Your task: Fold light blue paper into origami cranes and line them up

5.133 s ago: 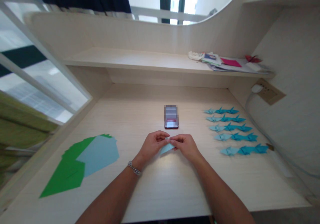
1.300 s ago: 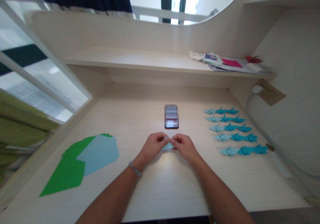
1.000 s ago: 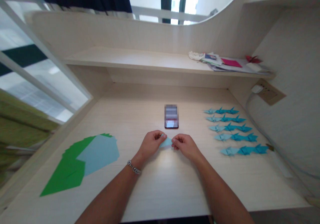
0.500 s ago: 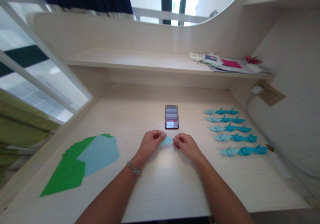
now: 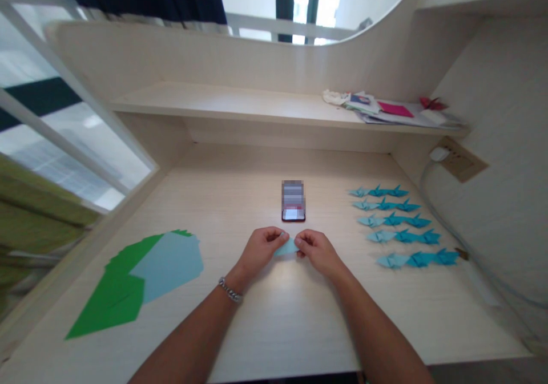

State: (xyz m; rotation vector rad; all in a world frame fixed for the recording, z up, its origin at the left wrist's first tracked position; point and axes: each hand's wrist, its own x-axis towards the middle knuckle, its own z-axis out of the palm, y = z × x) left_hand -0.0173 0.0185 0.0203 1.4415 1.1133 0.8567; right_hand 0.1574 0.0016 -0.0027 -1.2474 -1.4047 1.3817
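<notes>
A small folded piece of light blue origami paper is pinched between my two hands, just above the desk. My left hand is closed on its left side, thumb on top. On its right side my right hand grips the edge between thumb and curled fingers. Parts of the paper are hidden under the fingertips. Several rows of folded blue paper cranes stand on the desk to the right. Fanned sheets of light blue paper and green paper lie at the left.
A phone lies just beyond my hands. Papers and a pink sheet rest on the shelf at the back. A white cable runs from the wall socket along the right side. The desk's front edge is near me.
My hands have drawn slightly closer together around the light blue paper, the left one moving a little right. Less of the paper's upper part shows between the fingers.
</notes>
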